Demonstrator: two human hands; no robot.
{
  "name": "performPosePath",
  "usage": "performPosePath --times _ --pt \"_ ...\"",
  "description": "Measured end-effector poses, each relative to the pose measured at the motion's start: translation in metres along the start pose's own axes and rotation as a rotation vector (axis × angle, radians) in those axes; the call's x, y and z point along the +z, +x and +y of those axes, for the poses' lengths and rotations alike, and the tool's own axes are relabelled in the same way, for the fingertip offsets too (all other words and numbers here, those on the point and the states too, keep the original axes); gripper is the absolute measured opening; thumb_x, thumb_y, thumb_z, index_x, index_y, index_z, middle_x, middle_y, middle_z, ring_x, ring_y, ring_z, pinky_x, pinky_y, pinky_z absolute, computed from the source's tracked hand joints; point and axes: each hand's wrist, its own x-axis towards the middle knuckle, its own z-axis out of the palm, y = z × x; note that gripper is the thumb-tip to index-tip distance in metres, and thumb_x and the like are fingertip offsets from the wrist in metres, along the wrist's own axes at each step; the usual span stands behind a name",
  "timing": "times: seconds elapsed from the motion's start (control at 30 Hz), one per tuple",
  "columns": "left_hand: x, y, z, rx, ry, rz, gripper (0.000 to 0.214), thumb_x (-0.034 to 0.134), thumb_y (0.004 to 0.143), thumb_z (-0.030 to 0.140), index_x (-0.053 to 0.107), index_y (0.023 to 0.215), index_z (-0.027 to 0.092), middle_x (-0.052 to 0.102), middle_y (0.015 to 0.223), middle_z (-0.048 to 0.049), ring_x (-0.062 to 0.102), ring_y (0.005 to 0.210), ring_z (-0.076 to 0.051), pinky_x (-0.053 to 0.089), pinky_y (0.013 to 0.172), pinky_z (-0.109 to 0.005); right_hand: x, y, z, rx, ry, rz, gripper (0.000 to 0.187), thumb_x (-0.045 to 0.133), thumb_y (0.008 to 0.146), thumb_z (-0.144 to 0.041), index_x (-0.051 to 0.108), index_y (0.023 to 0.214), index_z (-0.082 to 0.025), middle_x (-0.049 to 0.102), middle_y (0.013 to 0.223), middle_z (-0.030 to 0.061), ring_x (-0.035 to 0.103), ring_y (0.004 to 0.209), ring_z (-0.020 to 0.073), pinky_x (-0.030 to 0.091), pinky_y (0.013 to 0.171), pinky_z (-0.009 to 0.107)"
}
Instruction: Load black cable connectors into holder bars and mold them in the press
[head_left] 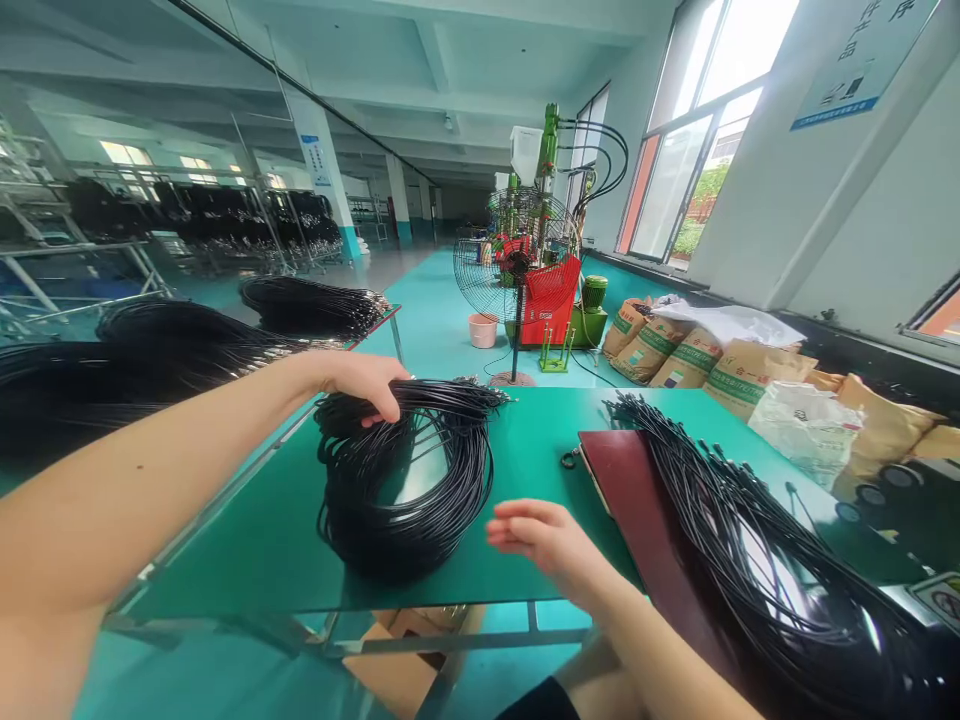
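A thick coil of black cables [409, 535] lies on the green tabletop [247, 540], its connector ends gathered at the upper right of the loop. My left hand [375, 388] is closed around the coil's upper left part, thumb over the cables; the fingertips are partly hidden. To the right of the coil and apart from it, my right hand [536, 540] hovers with fingers stretched out and nothing in them. Farther right, loose black cables [697, 500] lie in a long bundle over a dark red board [622, 470].
More black cable coils [180, 335] rest on a surface to the left. Behind the table stand a black floor fan [517, 262] and a red and green machine [551, 300]. Paper sacks [701, 360] line the right wall. A cardboard box [397, 670] sits under the table.
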Motion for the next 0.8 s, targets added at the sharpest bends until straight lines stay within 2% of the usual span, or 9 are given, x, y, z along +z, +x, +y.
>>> performPosePath --times 0.07,0.13,0.2,0.3,0.37,0.47,0.57,0.67,0.8 --pt "0.003 0.001 0.0 0.001 0.036 -0.007 0.011 0.058 0.057 0.022 0.055 0.067 0.018 0.059 0.048 0.0016 0.054 0.049 -0.015 0.04 0.051 -0.024 0.038 0.036 -0.008 0.09 0.307 -0.132 0.039 0.069 0.07 -0.038 0.059 0.095 -0.01 0.067 0.093 0.0126 0.063 0.087 0.0203 0.043 0.088 0.036" --pt "0.009 0.002 -0.002 0.002 0.06 -0.014 0.013 0.057 0.057 0.024 0.056 0.068 0.018 0.058 0.049 0.0019 0.054 0.049 -0.016 0.039 0.049 -0.024 0.068 0.071 -0.009 0.127 0.526 -0.165 0.039 0.069 0.069 -0.044 0.059 0.089 -0.012 0.067 0.086 0.0087 0.063 0.08 0.0158 0.045 0.083 0.03" --pt "0.019 0.001 -0.004 0.018 0.107 0.003 0.016 0.057 0.056 0.026 0.056 0.071 0.018 0.06 0.054 0.0018 0.056 0.053 -0.017 0.039 0.048 -0.024 0.087 0.099 -0.009 0.089 0.697 -0.136 0.033 0.063 0.074 -0.045 0.059 0.085 -0.014 0.065 0.078 0.0037 0.061 0.071 0.0112 0.045 0.074 0.023" --pt "0.04 -0.001 -0.007 0.07 0.172 0.09 0.024 0.06 0.055 0.03 0.058 0.077 0.018 0.063 0.069 0.0012 0.058 0.063 -0.018 0.039 0.051 -0.025 0.1 0.122 -0.017 0.038 0.813 -0.029 0.027 0.055 0.081 -0.041 0.06 0.081 -0.015 0.063 0.069 -0.0003 0.056 0.061 0.0091 0.044 0.061 0.019" --pt "0.055 -0.001 -0.01 0.101 0.098 0.173 0.032 0.062 0.055 0.032 0.057 0.084 0.019 0.063 0.077 0.0007 0.058 0.069 -0.019 0.04 0.055 -0.025 0.102 0.126 -0.025 0.038 0.784 0.047 0.021 0.056 0.081 -0.037 0.06 0.082 -0.016 0.063 0.07 -0.0013 0.055 0.059 0.0091 0.043 0.056 0.02" --pt "0.075 0.004 -0.015 0.133 -0.178 0.249 0.042 0.064 0.055 0.03 0.051 0.093 0.018 0.062 0.081 0.0003 0.058 0.075 -0.02 0.043 0.06 -0.026 0.102 0.125 -0.036 0.017 0.678 0.132 0.015 0.061 0.077 -0.03 0.059 0.078 -0.016 0.063 0.067 -0.0016 0.054 0.056 0.0092 0.043 0.055 0.02" --pt "0.09 0.011 -0.018 0.128 -0.287 0.202 0.03 0.058 0.056 0.021 0.048 0.084 0.018 0.057 0.066 0.0031 0.056 0.063 -0.017 0.041 0.054 -0.025 0.097 0.13 -0.04 0.059 0.654 0.136 0.018 0.063 0.074 -0.028 0.06 0.074 -0.011 0.063 0.065 0.0029 0.057 0.058 0.0112 0.047 0.059 0.021" --pt "0.101 0.01 -0.019 0.084 -0.141 0.173 0.022 0.05 0.055 0.018 0.046 0.076 0.02 0.053 0.059 0.004 0.054 0.055 -0.017 0.036 0.049 -0.025 0.077 0.147 -0.034 0.106 0.852 0.15 0.029 0.054 0.081 -0.035 0.06 0.078 -0.006 0.064 0.068 0.0095 0.062 0.064 0.015 0.051 0.063 0.024" --pt "0.117 -0.004 -0.019 0.079 0.207 0.199 0.02 0.051 0.055 0.021 0.049 0.075 0.023 0.061 0.07 -0.0008 0.06 0.067 -0.023 0.039 0.056 -0.029 0.035 0.178 -0.018 0.144 0.95 0.147 0.046 0.039 0.086 -0.05 0.057 0.083 -0.008 0.063 0.066 0.0104 0.063 0.061 0.0188 0.053 0.052 0.03"
